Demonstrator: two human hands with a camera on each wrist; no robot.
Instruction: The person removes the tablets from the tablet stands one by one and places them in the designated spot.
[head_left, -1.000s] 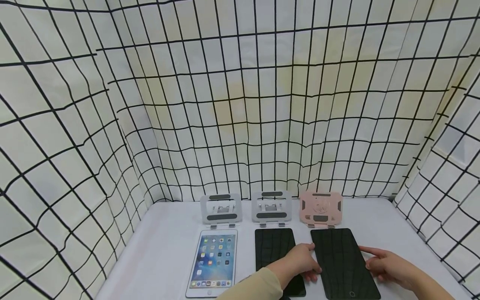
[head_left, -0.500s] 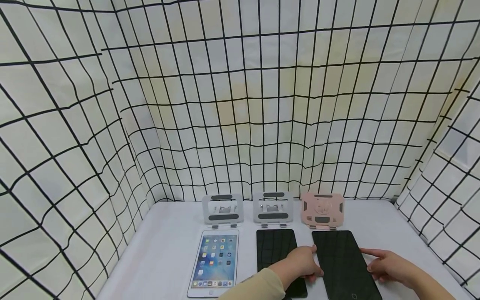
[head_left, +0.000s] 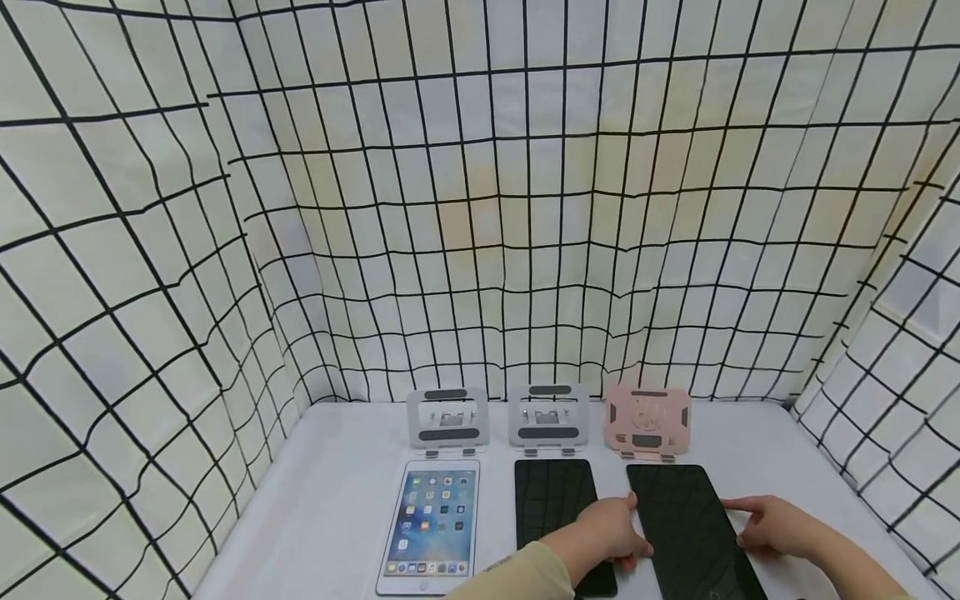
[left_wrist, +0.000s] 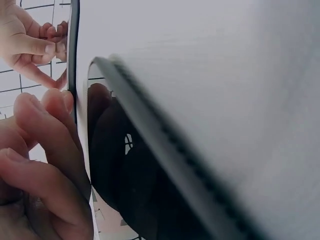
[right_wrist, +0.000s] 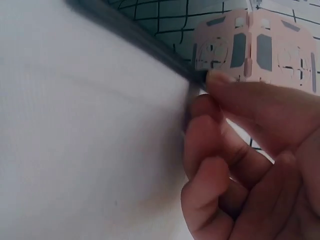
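Note:
A large black tablet (head_left: 686,521) lies face up at the right, its near end cut off by the frame. My left hand (head_left: 603,533) holds its left edge, thumb and index finger spread along it. That arm's beige sleeve and hand cross over a second black tablet (head_left: 551,496) in the middle, covering part of it. On the opposite side my right hand (head_left: 776,527) holds the large tablet's right edge with index finger and thumb. In the right wrist view the other fingers (right_wrist: 205,185) are curled beneath the thumb side. Behind the large tablet stands a pink folding stand (head_left: 647,421).
At the left lies a white tablet (head_left: 431,525) with its screen lit and app icons showing. Two pale grey folding stands, one left (head_left: 447,418) and one middle (head_left: 548,415), line up with the pink one. Grid-patterned white cloth walls (head_left: 555,208) enclose the white table (head_left: 315,500).
The large black tablet has slid slightly toward me, away from the pink stand, with both hands at its edges. The whole head view has shifted a little; the other tablets and stands stay put.

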